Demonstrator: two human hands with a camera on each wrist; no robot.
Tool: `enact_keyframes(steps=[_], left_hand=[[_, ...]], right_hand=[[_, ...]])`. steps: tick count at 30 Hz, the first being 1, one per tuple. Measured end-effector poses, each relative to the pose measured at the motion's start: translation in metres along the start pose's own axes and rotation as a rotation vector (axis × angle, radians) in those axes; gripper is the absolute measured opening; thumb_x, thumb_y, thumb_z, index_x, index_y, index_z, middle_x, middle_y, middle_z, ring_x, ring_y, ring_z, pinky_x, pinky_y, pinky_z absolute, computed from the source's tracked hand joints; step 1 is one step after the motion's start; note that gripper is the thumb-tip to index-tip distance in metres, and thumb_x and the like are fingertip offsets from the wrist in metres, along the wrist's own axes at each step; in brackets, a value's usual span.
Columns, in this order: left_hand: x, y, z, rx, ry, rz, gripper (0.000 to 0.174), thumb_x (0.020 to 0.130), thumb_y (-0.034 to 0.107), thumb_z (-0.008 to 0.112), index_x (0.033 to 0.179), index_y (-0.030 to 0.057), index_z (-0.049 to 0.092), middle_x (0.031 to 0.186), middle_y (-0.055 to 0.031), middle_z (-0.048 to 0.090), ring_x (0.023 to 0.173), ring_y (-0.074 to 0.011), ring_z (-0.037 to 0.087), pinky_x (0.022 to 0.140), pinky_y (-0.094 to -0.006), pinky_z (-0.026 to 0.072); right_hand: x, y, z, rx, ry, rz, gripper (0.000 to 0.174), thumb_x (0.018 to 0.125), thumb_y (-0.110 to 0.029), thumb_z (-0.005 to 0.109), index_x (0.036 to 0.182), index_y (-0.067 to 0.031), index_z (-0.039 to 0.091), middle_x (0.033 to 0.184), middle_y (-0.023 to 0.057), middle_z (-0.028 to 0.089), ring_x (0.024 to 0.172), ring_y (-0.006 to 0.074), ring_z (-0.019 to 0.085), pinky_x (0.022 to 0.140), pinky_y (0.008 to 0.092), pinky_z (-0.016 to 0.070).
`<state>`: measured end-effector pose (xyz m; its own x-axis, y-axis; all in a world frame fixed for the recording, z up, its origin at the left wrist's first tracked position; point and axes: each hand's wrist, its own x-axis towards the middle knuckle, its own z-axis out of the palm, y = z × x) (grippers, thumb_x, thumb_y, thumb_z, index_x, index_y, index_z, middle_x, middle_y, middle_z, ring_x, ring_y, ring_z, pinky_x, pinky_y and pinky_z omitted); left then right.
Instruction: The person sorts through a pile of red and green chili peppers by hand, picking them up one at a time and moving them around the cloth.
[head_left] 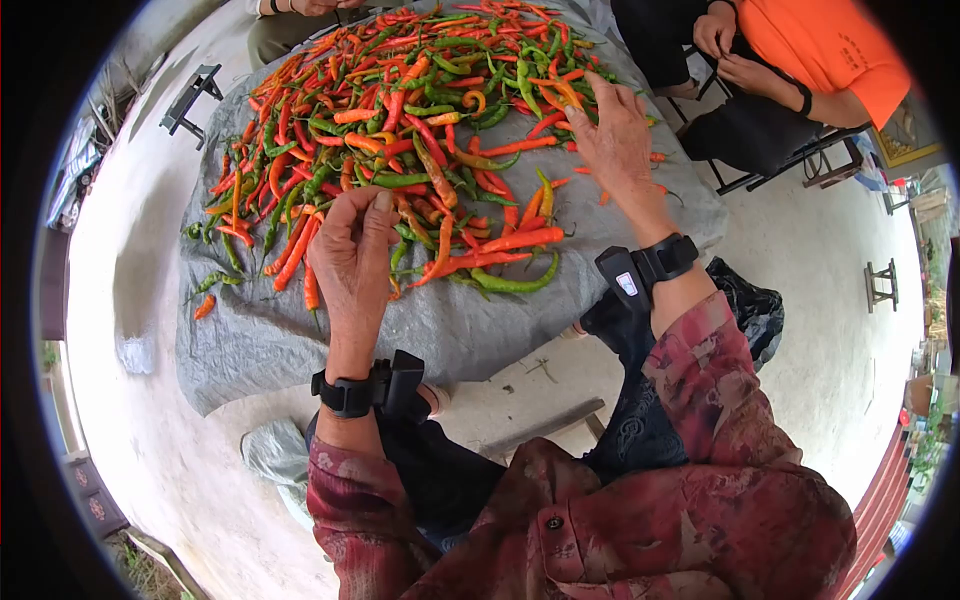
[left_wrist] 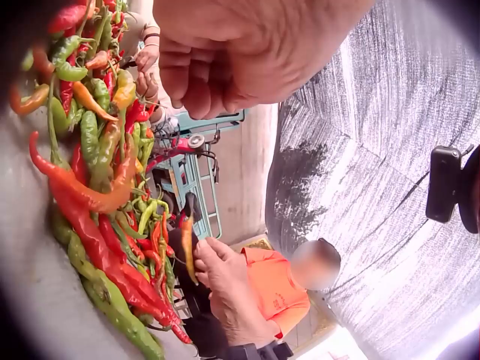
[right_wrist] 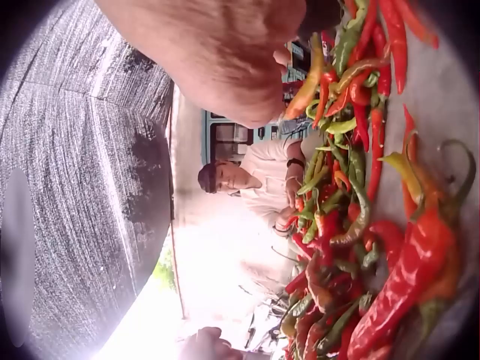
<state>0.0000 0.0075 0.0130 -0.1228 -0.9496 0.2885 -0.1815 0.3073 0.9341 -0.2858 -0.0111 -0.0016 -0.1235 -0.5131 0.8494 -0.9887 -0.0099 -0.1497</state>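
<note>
A large heap of red, orange and green chili peppers (head_left: 380,130) lies on a grey sheet (head_left: 330,350). At the heap's right side my right hand (head_left: 615,145) pinches an orange chili pepper (head_left: 566,92) between thumb and fingers; the left wrist view shows this orange-yellow pepper (left_wrist: 187,249) hanging from the fingertips. Over the near edge of the heap is my left hand (head_left: 352,245), fingers curled and thumb against the forefinger. No pepper shows in the left hand (left_wrist: 225,56) in its wrist view. Right below it in that view lie a long red pepper (left_wrist: 105,247) and a green one (left_wrist: 112,307).
Several loose peppers, among them a green one (head_left: 515,280), lie along the near side. A person in an orange shirt (head_left: 825,50) sits at the right; another person's hands (head_left: 315,5) show across the heap. A black bag (head_left: 748,310) hangs near my right knee. Small stools (head_left: 190,105) stand around.
</note>
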Motion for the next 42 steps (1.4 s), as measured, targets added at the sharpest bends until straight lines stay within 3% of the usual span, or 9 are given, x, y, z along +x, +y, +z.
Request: enact_keyframes(steps=[4,6,10,17,20,23,26,29,42], left_hand=[[-0.004,0.002,0.002,0.078,-0.019,0.048,0.018,0.093,0.017,0.057,0.096,-0.0004,0.062,0.074,0.0013,0.059,0.065,-0.0044,0.053,0.060,-0.0188,0.0439],[-0.004,0.006,0.003,0.146,-0.061,0.019,0.019,0.093,0.018,0.057,0.096,0.0000,0.062,0.073,0.0016,0.058,0.065,-0.0049,0.053,0.059,-0.0193,0.0431],[-0.005,0.004,0.005,0.161,-0.088,0.020,0.018,0.093,0.018,0.058,0.095,0.0006,0.062,0.071,0.0011,0.057,0.064,-0.0052,0.052,0.059,-0.0200,0.0431],[-0.006,0.005,0.001,0.195,-0.103,0.033,0.016,0.091,0.015,0.059,0.095,-0.0003,0.062,0.071,-0.0004,0.059,0.063,-0.0058,0.053,0.058,-0.0212,0.0432],[-0.006,0.007,-0.001,0.211,-0.097,0.039,0.015,0.090,0.013,0.059,0.095,-0.0010,0.062,0.070,-0.0012,0.059,0.062,-0.0063,0.053,0.058,-0.0215,0.0432],[-0.008,0.009,0.001,0.221,-0.116,0.044,0.014,0.089,0.012,0.060,0.093,-0.0014,0.062,0.067,-0.0027,0.057,0.058,-0.0082,0.051,0.055,-0.0233,0.0420],[-0.010,0.003,0.008,0.206,-0.240,0.039,0.014,0.089,0.012,0.059,0.092,-0.0014,0.063,0.064,-0.0064,0.057,0.055,-0.0136,0.052,0.054,-0.0273,0.0425],[-0.015,-0.002,0.017,0.256,-0.396,0.055,0.020,0.090,0.018,0.059,0.094,-0.0012,0.062,0.068,-0.0140,0.059,0.059,-0.0231,0.059,0.057,-0.0324,0.0456],[-0.002,-0.002,0.011,-0.790,-0.172,-0.402,0.023,0.094,0.028,0.056,0.099,0.0060,0.059,0.080,0.0005,0.059,0.068,-0.0075,0.056,0.064,-0.0215,0.0467]], right_hand=[[-0.011,-0.020,-0.008,0.291,-0.349,0.019,0.025,0.080,-0.025,0.065,0.094,-0.0044,0.063,0.078,0.0118,0.063,0.077,0.0313,0.062,0.066,0.0416,0.0488],[-0.007,-0.046,-0.025,0.420,-1.139,0.215,0.034,0.081,-0.024,0.065,0.107,-0.0040,0.059,0.092,0.0142,0.063,0.090,0.0296,0.060,0.078,0.0401,0.0465],[-0.035,-0.054,-0.008,0.278,-0.927,-0.165,0.032,0.078,-0.024,0.067,0.101,-0.0016,0.061,0.088,0.0151,0.063,0.083,0.0335,0.061,0.072,0.0443,0.0476],[-0.029,-0.063,0.003,0.201,-0.978,-0.064,0.022,0.080,-0.022,0.064,0.086,-0.0012,0.061,0.080,0.0172,0.063,0.081,0.0360,0.061,0.072,0.0458,0.0478],[-0.018,-0.055,-0.006,0.322,-0.649,-0.044,0.018,0.081,-0.017,0.059,0.072,-0.0009,0.057,0.064,0.0179,0.058,0.060,0.0379,0.057,0.056,0.0449,0.0455],[0.000,-0.045,-0.022,0.522,-0.626,0.092,0.023,0.085,-0.018,0.057,0.069,-0.0020,0.055,0.058,0.0111,0.056,0.049,0.0271,0.053,0.048,0.0367,0.0423],[0.003,-0.044,-0.033,1.287,-0.706,0.773,0.026,0.092,-0.024,0.055,0.075,-0.0049,0.056,0.061,-0.0048,0.045,0.050,0.0024,0.039,0.044,0.0195,0.0317],[0.006,-0.045,-0.039,1.460,-0.622,0.858,0.023,0.093,-0.024,0.054,0.085,-0.0025,0.060,0.064,-0.0036,0.047,0.050,0.0040,0.040,0.045,0.0195,0.0323],[-0.010,-0.066,-0.038,1.294,-1.104,0.454,0.026,0.092,-0.026,0.057,0.078,-0.0039,0.058,0.069,-0.0030,0.054,0.063,0.0030,0.048,0.055,0.0206,0.0413]])
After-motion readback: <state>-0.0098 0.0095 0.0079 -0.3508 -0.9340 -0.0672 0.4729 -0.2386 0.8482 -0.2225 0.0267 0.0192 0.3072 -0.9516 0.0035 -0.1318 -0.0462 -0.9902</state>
